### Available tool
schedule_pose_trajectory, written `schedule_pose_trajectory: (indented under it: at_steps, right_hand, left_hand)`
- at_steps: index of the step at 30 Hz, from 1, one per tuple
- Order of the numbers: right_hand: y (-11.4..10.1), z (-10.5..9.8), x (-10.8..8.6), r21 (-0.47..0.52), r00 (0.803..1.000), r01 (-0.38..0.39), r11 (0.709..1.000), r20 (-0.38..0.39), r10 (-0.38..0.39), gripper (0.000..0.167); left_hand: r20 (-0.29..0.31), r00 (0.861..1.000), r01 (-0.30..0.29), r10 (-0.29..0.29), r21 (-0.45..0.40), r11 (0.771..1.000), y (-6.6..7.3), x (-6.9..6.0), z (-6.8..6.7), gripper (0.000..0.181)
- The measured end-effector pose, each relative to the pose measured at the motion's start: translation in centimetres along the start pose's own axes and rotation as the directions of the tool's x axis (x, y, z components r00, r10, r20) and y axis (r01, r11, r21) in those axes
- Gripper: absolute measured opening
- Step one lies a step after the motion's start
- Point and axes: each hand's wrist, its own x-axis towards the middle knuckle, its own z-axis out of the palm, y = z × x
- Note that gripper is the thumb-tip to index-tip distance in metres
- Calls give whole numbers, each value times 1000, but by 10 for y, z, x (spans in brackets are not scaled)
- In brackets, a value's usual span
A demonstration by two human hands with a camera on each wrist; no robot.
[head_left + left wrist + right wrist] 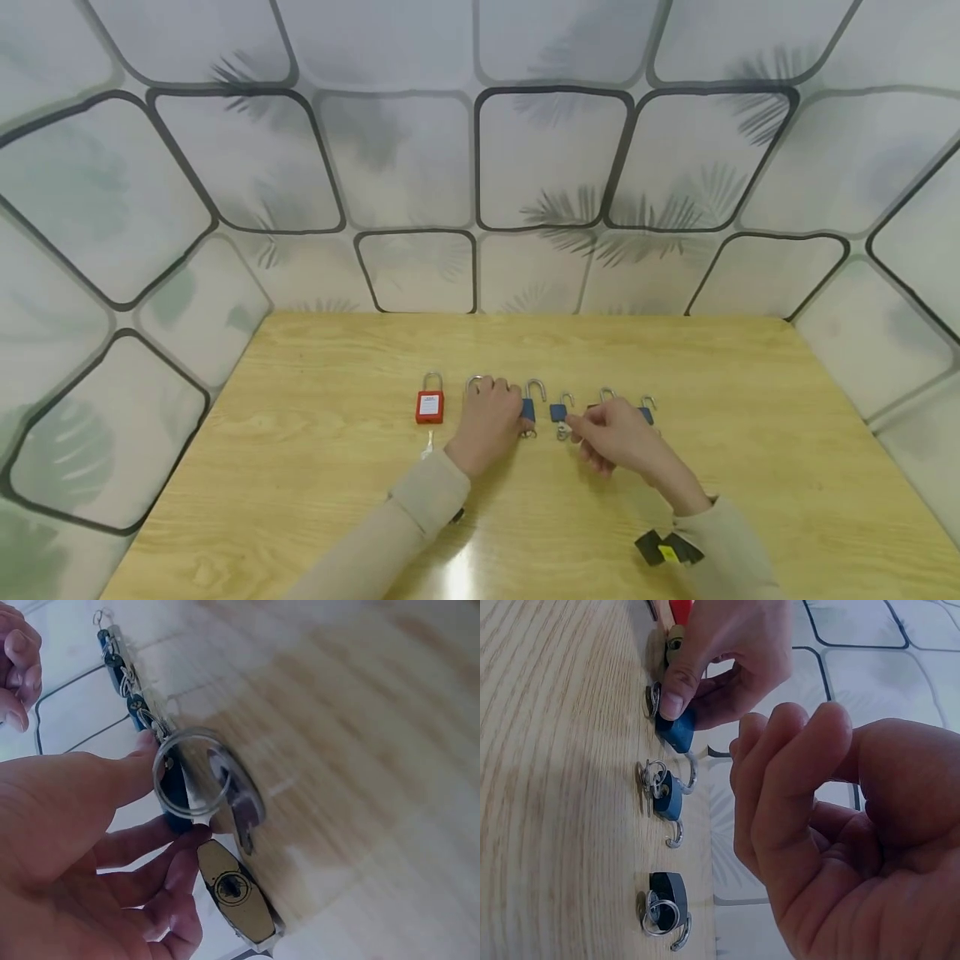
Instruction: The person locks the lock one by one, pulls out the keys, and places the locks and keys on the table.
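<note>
Sleeves point(375, 533), pale, two: occupied the frame's lower edge. Left hand point(489, 418): grasped a blue lock point(528, 410) just below mid-frame. Right hand point(622, 435): hung loosely curled, grasping nothing, right of centre, near a small lock point(558, 412). Red lock point(430, 407): lay left of centre, on the table point(300, 467).

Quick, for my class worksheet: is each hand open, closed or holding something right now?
Left hand: closed, gripping a blue padlock.
Right hand: open, fingers loosely curled, holding nothing visible.

Blue padlock point(528, 409), shackle point(536, 382) open, key ring point(529, 433) at base, in left grip point(487, 425).
</note>
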Motion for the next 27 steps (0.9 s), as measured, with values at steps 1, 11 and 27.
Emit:
schedule_pose_trajectory:
  at_steps: [1,11,27]
  right_hand:
    - [1,1,-1,4,1000,-1,1000,0,1,38]
    - [3,-2,-2,23,1000,12,1000,-9,-11,38]
    - [1,-6,0,98,994,53,994,-101,-43,32]
  left_hand:
    - [7,1000,6,-6,-3,1000,1,0,0,51]
    - [32,999,20,-16,-122,992,1,5,-5,44]
    - [98,982,185,-163,-698,692,-14,2,-7,15]
